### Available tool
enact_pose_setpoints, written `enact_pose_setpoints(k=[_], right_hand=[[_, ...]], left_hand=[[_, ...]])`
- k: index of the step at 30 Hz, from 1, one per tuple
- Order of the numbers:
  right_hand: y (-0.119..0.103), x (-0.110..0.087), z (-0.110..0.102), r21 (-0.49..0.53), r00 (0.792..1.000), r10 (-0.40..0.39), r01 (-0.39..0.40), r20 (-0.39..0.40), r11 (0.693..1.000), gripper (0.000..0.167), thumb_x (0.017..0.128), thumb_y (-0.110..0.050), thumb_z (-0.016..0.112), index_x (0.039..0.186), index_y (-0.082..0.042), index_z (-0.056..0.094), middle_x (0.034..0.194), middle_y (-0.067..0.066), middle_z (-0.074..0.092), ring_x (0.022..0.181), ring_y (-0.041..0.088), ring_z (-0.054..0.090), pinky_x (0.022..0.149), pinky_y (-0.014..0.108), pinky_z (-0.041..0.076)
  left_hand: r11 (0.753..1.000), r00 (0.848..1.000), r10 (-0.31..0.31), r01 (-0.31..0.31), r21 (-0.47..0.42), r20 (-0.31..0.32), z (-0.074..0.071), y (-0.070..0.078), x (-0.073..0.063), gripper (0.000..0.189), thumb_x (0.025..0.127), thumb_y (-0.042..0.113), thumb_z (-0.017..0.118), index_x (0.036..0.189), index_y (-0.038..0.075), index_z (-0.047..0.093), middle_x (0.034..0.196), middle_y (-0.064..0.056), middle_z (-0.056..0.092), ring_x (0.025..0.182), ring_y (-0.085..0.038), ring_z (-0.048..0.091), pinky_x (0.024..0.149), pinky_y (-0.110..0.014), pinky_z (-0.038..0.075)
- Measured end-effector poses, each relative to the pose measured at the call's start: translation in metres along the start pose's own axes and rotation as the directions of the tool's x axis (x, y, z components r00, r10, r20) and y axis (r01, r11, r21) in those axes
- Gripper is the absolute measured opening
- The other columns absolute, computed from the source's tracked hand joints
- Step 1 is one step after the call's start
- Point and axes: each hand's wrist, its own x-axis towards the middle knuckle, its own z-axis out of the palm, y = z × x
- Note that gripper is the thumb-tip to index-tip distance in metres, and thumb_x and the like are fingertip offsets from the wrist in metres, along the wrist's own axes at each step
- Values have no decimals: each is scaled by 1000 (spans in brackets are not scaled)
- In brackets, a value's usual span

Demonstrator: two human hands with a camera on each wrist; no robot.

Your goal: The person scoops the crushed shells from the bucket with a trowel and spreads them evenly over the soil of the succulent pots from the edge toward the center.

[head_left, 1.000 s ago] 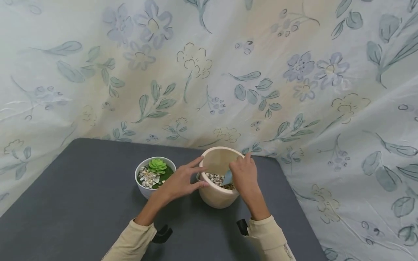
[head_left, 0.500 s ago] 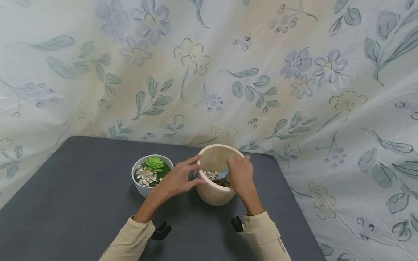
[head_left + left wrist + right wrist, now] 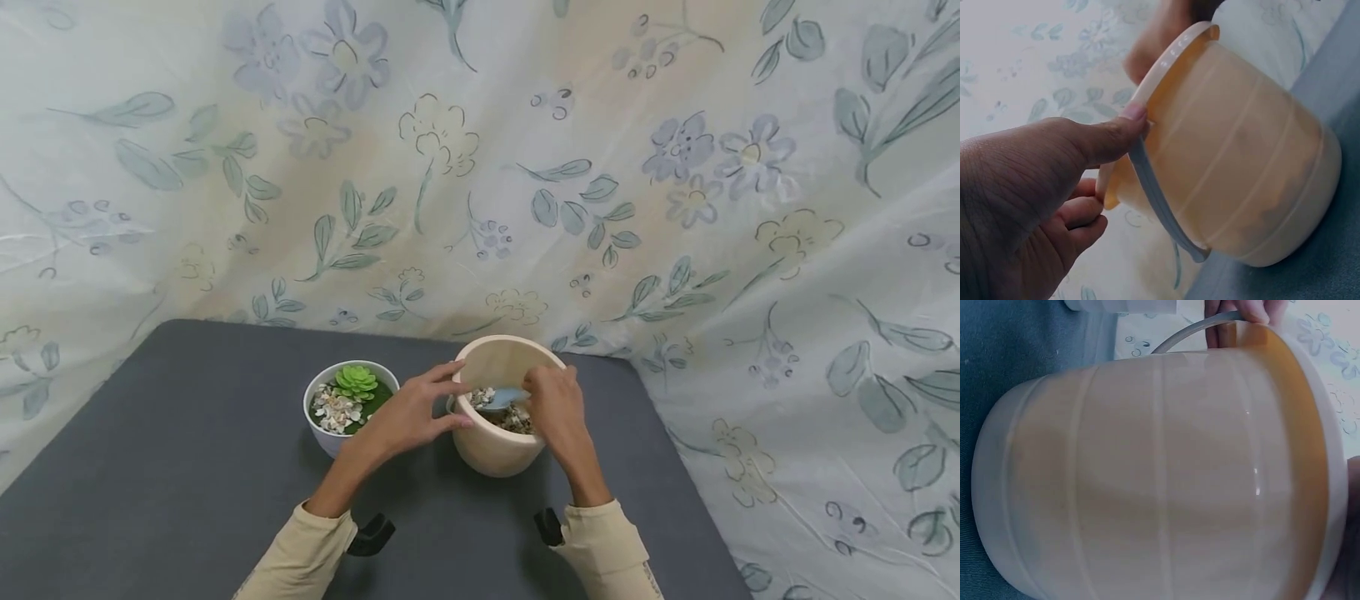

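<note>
A cream plastic bucket stands on the table with pebbles inside. My left hand grips its left rim; in the left wrist view the thumb of that hand lies on the rim beside the grey bail handle. Over the right rim reaches my right hand, holding a small blue-grey trowel whose blade lies among the pebbles, pointing left. Its handle is hidden by the hand. In the right wrist view the bucket fills most of the picture.
A white pot with a green succulent, pale shells or stones and moss stands left of the bucket, close to the left forearm. Floral cloth hangs behind the dark grey table.
The trowel blade has swung from steeply tilted to nearly flat and moved left through the pebbles. The left hand stays at the bucket's rim.
</note>
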Motion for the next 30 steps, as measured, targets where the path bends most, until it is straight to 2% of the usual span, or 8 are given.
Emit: enact_pose_setpoints(k=[3, 6, 9, 14, 16, 19, 26, 30], right_hand=[[1, -5, -2, 54, 998, -16, 19, -61, 998, 11, 89, -3, 78, 78, -6, 79, 74, 8, 77, 66, 26, 62, 89, 52, 47], [3, -9, -4, 74, 993, -39, 47, -110, 996, 4, 88, -4, 79, 90, -3, 83, 86, 12, 81, 75, 30, 70, 89, 51, 46], [5, -12, -9, 100, 991, -21, 34, -133, 994, 5, 89, -5, 79, 91, -2, 83, 86, 13, 80, 78, 33, 66, 84, 49, 47], [7, -21, -19, 209, 984, 101, -70, -144, 975, 5, 91, -5, 78, 90, -2, 82, 90, 16, 78, 89, 36, 57, 83, 52, 52], [8, -24, -21, 237, 978, 134, -94, -158, 967, 5, 91, -5, 78, 91, -2, 82, 93, 17, 78, 93, 38, 59, 85, 54, 52], [12, -29, -24, 275, 965, 181, -124, -192, 953, 7, 92, -6, 78, 95, -1, 82, 95, 17, 79, 95, 38, 60, 87, 55, 51], [23, -42, -36, 363, 926, 247, -134, -285, 922, 9, 92, -3, 78, 97, 3, 82, 98, 22, 79, 95, 41, 62, 88, 56, 49], [27, -48, -45, 367, 911, 272, -149, -310, 918, 9, 93, -3, 77, 98, 4, 81, 97, 22, 79, 94, 40, 61, 88, 56, 49]], left_hand=[[1000, 1000, -3, 3, -6, 3, -2, 0, -1, 50, 90, 30, 83, 135, 11, 72, 161, -20, 49, 144, -42, 53, 107, -55, 55], [1000, 1000, -7, 7, -15, -6, -3, 0, -3, 50, 90, 30, 83, 135, 12, 72, 161, -20, 49, 146, -43, 52, 108, -56, 54], [1000, 1000, -8, 8, -29, -10, -3, 0, -3, 49, 90, 30, 83, 135, 12, 72, 161, -20, 49, 147, -43, 50, 108, -56, 53], [1000, 1000, -2, 2, -25, -1, -1, -2, -2, 51, 91, 31, 82, 136, 10, 71, 162, -20, 48, 146, -43, 51, 109, -56, 53], [1000, 1000, -4, 4, -23, -3, -1, -2, -2, 52, 90, 31, 82, 136, 9, 71, 162, -20, 48, 145, -43, 52, 109, -56, 53], [999, 1000, -12, 12, -35, -4, -1, -1, -3, 52, 90, 30, 82, 136, 9, 71, 162, -19, 47, 146, -42, 52, 109, -57, 53], [999, 999, -35, 35, -30, 8, -1, 0, -3, 55, 90, 33, 83, 140, 12, 69, 164, -17, 46, 149, -41, 48, 111, -58, 52], [998, 999, -44, 45, -38, 2, -1, 0, -3, 57, 89, 34, 83, 139, 12, 69, 165, -14, 46, 150, -40, 47, 111, -57, 52]])
